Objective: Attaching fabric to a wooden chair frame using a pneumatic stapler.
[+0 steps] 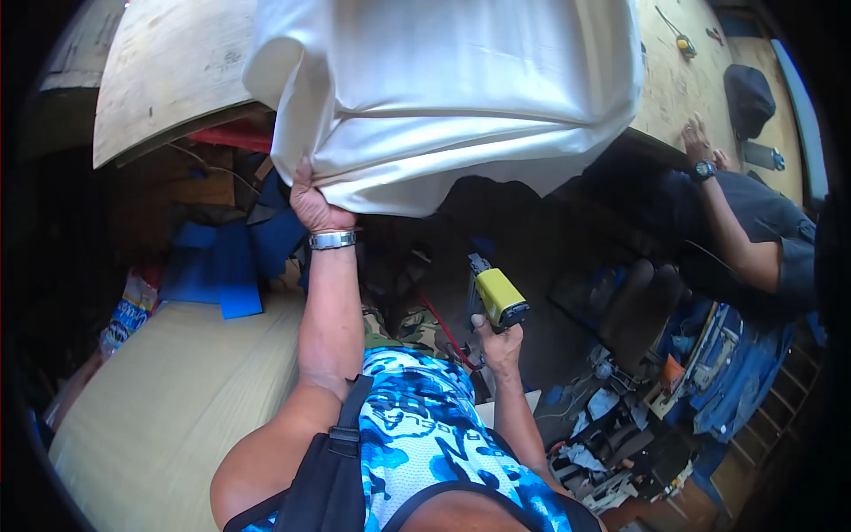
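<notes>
A sheet of white, smooth upholstery material (479, 80) drapes over the near edge of the work table, its lower edge folded and creased. My left hand (319, 208) is closed on the left lower part of that edge, thumb on top. My right hand (501, 348), lower and to the right, is wrapped round the handle of a staple gun (499, 295) with a yellow-green body. The gun's nose points up and away from me, apart from the material. My right fingers are partly hidden behind the tool.
Plywood (177, 75) forms the table top. On its right lie a tape measure (685, 46) and a dark cap (750, 93). A co-worker's hand (698, 140) rests there. At left are a cream padded surface (177, 381) and blue pieces (235, 266); scraps (603, 408) clutter the lower right.
</notes>
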A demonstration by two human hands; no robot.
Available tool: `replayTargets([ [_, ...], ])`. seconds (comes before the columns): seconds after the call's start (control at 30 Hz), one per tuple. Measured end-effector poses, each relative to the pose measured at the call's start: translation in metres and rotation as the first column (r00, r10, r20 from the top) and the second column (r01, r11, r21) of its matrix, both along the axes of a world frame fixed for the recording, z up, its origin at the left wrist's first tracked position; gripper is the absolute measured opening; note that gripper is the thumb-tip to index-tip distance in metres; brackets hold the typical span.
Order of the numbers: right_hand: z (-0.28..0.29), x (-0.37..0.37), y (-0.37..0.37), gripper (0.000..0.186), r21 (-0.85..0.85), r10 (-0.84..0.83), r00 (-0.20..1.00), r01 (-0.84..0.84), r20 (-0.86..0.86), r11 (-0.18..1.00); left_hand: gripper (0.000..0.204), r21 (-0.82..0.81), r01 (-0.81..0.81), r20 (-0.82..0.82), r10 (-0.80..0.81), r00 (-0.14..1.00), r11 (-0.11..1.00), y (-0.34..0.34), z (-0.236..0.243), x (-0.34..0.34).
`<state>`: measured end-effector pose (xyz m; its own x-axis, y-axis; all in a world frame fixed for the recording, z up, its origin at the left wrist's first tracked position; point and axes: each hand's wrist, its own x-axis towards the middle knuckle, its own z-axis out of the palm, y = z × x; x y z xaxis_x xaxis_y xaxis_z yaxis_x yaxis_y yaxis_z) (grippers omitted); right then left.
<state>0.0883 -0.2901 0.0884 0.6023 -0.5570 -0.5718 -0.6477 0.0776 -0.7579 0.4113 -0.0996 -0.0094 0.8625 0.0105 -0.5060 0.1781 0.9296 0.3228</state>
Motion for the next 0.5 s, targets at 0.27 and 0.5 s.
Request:
replayTargets([
  [0.27,-0.026,-0.016,-0.014,0.054,0.018,0.077,0.994,-0.076,-0.08,0.997,0.085,0.081,0.251,-0.149,-0.237,0.96,0.965,0.053,-0.122,-0.053],
  [0.5,-0.04,-0.039,-0.012,0.054,0.016,-0.067,0.995,0.069,-0.069,0.998,0.082,0.047,0.78,-0.17,-0.764,0.622,0.624,-0.063,-0.129,-0.126],
])
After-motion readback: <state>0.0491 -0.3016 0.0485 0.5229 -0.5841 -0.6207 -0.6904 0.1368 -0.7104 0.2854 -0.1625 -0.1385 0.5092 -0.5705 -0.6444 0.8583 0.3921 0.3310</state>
